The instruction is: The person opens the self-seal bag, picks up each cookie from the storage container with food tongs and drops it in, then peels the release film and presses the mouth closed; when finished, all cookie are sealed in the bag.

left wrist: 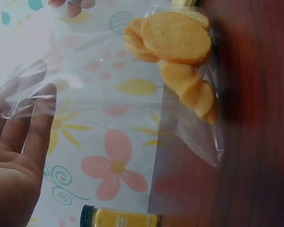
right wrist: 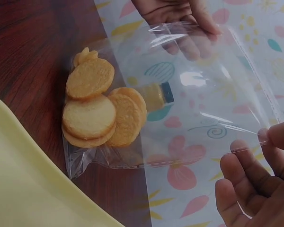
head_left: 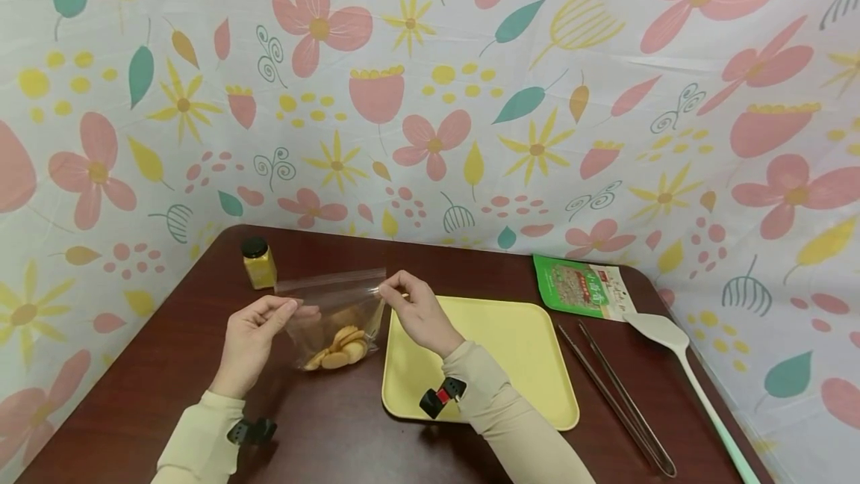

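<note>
A clear zip bag (head_left: 332, 305) with several round golden cookies (head_left: 343, 347) at its bottom hangs upright between both hands, left of the yellow tray. My left hand (head_left: 251, 338) pinches the bag's upper left side, its other fingers behind the film. At the upper right corner, my right hand (head_left: 423, 312) pinches the edge between thumb and forefinger, as the right wrist view shows the hand (right wrist: 260, 184) close up. The cookies (left wrist: 177, 38) lie overlapping inside the bag in the left wrist view.
A yellow tray (head_left: 497, 364) lies under the right forearm. Behind the left hand stands a dark-lidded jar (head_left: 259, 263) of yellow powder. On the right are a green packet (head_left: 578, 288), metal tongs (head_left: 621, 402) and a white spatula (head_left: 661, 331). A floral curtain (head_left: 430, 95) borders the table.
</note>
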`<state>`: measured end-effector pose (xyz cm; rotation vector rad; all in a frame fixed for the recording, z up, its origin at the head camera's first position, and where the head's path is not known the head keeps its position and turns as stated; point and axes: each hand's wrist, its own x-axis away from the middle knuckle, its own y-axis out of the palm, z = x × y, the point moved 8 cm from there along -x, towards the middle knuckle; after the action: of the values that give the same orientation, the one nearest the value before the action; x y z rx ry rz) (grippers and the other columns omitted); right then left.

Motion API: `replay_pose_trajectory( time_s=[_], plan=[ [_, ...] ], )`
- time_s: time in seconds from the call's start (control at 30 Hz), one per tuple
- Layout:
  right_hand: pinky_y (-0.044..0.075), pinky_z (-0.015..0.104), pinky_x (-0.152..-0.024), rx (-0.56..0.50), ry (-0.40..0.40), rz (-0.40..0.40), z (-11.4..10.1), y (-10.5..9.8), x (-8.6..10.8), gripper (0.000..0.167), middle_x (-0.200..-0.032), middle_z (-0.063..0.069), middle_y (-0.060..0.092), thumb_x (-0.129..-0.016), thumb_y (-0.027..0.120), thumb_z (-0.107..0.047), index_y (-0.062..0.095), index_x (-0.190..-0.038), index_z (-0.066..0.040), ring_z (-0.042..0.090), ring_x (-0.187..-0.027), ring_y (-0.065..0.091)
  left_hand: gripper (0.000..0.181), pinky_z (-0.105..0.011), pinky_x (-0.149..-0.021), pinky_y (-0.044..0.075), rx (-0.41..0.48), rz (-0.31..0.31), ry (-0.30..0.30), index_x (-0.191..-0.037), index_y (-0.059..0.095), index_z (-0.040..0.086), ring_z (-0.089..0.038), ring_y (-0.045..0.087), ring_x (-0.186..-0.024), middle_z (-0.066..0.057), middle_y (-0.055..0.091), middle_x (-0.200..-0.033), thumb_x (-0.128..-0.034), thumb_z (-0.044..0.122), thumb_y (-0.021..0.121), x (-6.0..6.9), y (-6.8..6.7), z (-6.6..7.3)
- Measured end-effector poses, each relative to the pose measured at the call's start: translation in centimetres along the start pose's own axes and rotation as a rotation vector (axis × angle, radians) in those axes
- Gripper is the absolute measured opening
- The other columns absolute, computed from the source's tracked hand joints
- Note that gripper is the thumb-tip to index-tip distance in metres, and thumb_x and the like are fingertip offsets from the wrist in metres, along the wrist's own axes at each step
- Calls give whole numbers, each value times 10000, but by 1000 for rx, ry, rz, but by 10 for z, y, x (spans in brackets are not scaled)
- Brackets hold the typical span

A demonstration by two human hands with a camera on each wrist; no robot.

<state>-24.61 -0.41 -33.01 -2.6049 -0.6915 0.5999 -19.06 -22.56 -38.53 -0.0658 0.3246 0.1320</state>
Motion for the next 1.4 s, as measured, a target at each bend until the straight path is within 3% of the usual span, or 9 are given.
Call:
replay_pose_trajectory(
  time_s=[0.3,0.6,0.9,1.03,1.1,1.2,1.4],
  plan=[
    [452,281,-691,-11,11,11,2,-1,2,203,-1065,179,639,-1026,467,-78,617,-970,47,307,-887,585,301,-270,-647,505,-10,-14,10,-1078,624,-81,-225,719,-876,-157,729,-954,-1018,198,528,-1,1,6],
    [476,316,-709,-3,26,33,41,3,-8,253,-1070,129,652,-1039,477,-178,643,-1012,11,300,-935,607,286,-308,-838,548,-5,-3,63,-1084,686,-63,-255,692,-975,-189,704,-1062,-1010,169,536,1,2,15],
    [507,328,-735,12,43,61,44,0,-9,193,-977,35,636,-1029,503,-227,626,-1006,-81,192,-869,610,298,-238,-859,513,-51,40,-14,-1117,691,-5,-251,715,-888,-151,726,-1002,-998,239,565,1,7,20],
    [479,319,-734,18,38,172,37,-6,-7,174,-1013,48,573,-1008,543,-207,551,-1110,-67,192,-876,566,294,-270,-819,544,-43,41,2,-1101,688,-24,-260,717,-882,-169,725,-982,-997,223,569,1,9,24],
    [455,306,-731,21,-10,261,27,-9,-5,191,-1026,66,525,-992,566,-184,505,-1124,-60,174,-856,519,298,-286,-805,554,-33,40,13,-1088,683,-44,-267,717,-876,-181,724,-966,-997,216,569,0,10,25],
    [439,312,-678,63,-160,350,5,-7,-1,176,-990,88,480,-977,577,-137,490,-1096,-42,168,-801,478,306,-304,-784,564,-23,45,17,-1072,679,-57,-283,718,-864,-183,726,-942,-995,220,573,0,10,25],
    [428,238,-706,324,-530,301,-46,18,5,80,-942,13,502,-957,584,-86,580,-1036,-75,144,-844,481,315,-324,-760,573,-32,33,25,-1097,676,-50,-299,715,-867,-176,726,-955,-996,230,571,0,16,28]
  ],
)
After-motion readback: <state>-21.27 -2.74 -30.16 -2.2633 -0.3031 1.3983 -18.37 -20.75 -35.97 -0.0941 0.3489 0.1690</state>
